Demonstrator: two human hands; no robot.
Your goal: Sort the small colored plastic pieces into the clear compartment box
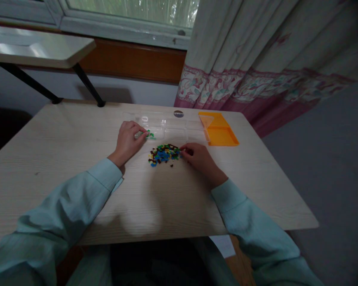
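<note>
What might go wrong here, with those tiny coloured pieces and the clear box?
The left hand holds green pieces at the clear box; one may slip and drop outside it. The right hand touches the loose pile, so a nudge might scatter pieces across the table. Dim light may hide colour mix-ups.

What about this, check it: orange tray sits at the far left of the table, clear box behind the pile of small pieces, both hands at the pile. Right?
One thing is wrong. The head view shows the orange tray at the far right of the table, not the left. The clear box does lie behind the pile of small pieces, with the left hand and right hand at it.
</note>
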